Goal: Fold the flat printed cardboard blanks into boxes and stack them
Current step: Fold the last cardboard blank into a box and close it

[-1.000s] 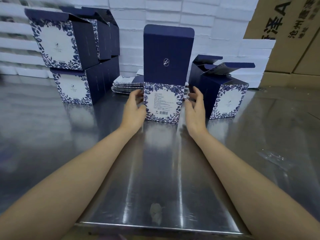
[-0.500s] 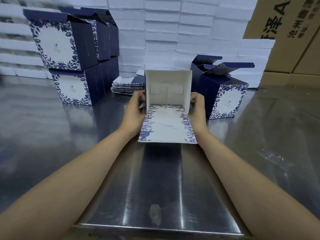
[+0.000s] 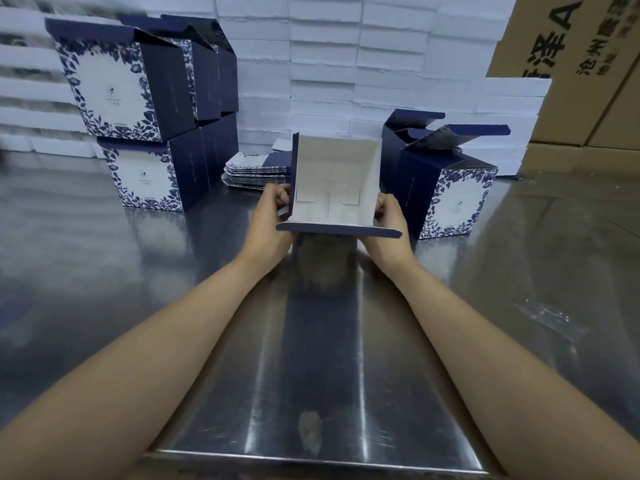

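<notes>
My left hand [image 3: 269, 220] and right hand [image 3: 389, 231] curl their fingers round the half-folded box [image 3: 334, 174], just left of the open-lidded box [image 3: 453, 199].

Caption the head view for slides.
Left hand and right hand grip a half-folded box over the steel table; folded boxes stacked nearby.

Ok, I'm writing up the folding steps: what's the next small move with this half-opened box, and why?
Probably tip the box upright and set it beside the open-topped boxes on the right. Its walls stand square, the bottom flaps inside look interlocked, and left hand and right hand grip its sides.
</notes>
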Tool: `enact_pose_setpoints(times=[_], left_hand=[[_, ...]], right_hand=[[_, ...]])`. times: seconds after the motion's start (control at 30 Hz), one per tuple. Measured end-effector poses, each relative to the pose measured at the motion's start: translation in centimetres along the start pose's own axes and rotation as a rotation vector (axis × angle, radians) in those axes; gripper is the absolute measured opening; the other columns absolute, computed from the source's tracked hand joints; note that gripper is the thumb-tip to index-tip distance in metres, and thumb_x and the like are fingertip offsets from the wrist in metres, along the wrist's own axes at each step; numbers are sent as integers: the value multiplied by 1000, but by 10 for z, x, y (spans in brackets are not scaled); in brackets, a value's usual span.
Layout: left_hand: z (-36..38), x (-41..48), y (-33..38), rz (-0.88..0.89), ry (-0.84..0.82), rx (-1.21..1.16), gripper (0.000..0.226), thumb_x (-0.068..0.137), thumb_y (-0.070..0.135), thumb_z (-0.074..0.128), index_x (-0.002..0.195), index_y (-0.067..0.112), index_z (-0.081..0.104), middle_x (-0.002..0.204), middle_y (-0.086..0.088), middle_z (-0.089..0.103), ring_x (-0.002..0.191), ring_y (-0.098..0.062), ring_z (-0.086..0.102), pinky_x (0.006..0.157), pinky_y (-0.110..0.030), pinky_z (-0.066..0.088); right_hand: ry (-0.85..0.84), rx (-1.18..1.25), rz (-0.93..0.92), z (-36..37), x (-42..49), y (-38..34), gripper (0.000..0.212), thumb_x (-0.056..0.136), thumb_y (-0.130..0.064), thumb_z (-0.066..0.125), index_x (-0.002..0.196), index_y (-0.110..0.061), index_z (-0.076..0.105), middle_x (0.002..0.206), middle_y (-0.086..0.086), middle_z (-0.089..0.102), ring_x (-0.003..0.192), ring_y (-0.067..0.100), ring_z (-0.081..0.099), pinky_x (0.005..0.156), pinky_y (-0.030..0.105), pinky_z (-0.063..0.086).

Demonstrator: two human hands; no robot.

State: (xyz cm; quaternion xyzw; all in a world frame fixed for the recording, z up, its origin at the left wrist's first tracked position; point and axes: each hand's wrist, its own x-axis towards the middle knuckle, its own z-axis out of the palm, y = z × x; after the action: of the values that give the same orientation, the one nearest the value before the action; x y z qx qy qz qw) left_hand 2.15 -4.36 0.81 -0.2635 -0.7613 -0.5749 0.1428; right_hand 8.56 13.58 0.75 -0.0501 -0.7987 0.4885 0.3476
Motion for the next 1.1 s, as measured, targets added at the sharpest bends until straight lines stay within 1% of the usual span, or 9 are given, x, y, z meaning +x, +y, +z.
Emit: enact_pose_setpoints(times=[0.1, 0.23, 0.37, 0.57, 0.73, 0.83, 0.97, 1.03, 1.1], left_hand=[[2, 0, 1, 12, 17, -56, 52, 82, -11, 64, 93, 34, 41, 93, 12, 50, 82, -4, 51, 72, -2, 42], [2, -2, 4, 54, 20, -95, 38, 92, 16, 66, 120, 14, 39, 120, -1, 55, 112, -17, 56, 99, -35, 47], [-1, -1, 4, 51, 39, -46, 56, 97, 31, 57, 146, 22, 32, 143, 4, 41, 131, -9, 42, 111, -32, 37], [0, 0, 1, -35, 214, 105, 64, 92, 0, 56, 148, 7, 27, 138, -12, 22, 125, -25, 36, 101, -27, 42], [-2, 2, 3, -94, 282, 50, 47, 94, -2, 42, 140, 6, 36, 137, -11, 29, 106, -18, 45, 97, -23, 38], [1, 1, 3, -117, 159, -9, 39, 102, 16, 37, 141, 13, 42, 144, -2, 40, 128, -14, 42, 111, -30, 30], [-2, 9, -1, -250, 39, -133, 48, 105, 38, 26, 150, 22, 34, 158, 5, 27, 144, -10, 26, 121, -36, 19], [-3, 11, -5, -310, 133, -92, 45, 105, 33, 31, 146, 16, 39, 156, 0, 24, 141, -13, 31, 117, -30, 23], [-5, 11, -7, -345, 289, -54, 35, 104, 22, 36, 136, 11, 47, 145, -6, 31, 124, -17, 45, 102, -17, 30]], right_hand=[[-19, -3, -23, 0, 0, -2, 29, 79, 3, 69, 87, -8, 43, 102, 13, 53, 90, 23, 52, 84, 47, 47], [-25, 101, -11, 3, -2, -8, 34, 85, -12, 73, 96, -21, 42, 104, -7, 55, 98, 14, 57, 85, 37, 51], [3, 61, -83, 2, -5, -12, 39, 91, -27, 65, 124, -23, 45, 116, -13, 53, 104, 7, 56, 92, 28, 47], [-5, 63, -165, 2, -5, -9, 25, 98, -23, 50, 118, -11, 58, 127, 0, 44, 126, 13, 42, 111, 34, 34], [-68, 275, 227, -2, 5, -7, 66, 95, -6, 46, 152, -24, 18, 157, -4, 27, 141, 11, 28, 113, 30, 24], [-279, 260, 304, -2, 8, -3, 78, 96, -15, 49, 154, -31, -1, 155, -8, 30, 132, 5, 33, 107, 28, 23], [-195, 279, 280, -5, 10, -2, 35, 94, -30, 49, 130, -34, 52, 109, -11, 60, 117, 8, 49, 110, 40, 29], [-189, 306, 199, -6, 7, -3, 30, 98, -23, 46, 125, -29, 58, 82, -10, 59, 91, 7, 55, 95, 34, 40], [-197, 246, 102, -4, 3, -5, 28, 98, -16, 50, 122, -24, 63, 93, -9, 62, 86, 1, 54, 86, 25, 43]])
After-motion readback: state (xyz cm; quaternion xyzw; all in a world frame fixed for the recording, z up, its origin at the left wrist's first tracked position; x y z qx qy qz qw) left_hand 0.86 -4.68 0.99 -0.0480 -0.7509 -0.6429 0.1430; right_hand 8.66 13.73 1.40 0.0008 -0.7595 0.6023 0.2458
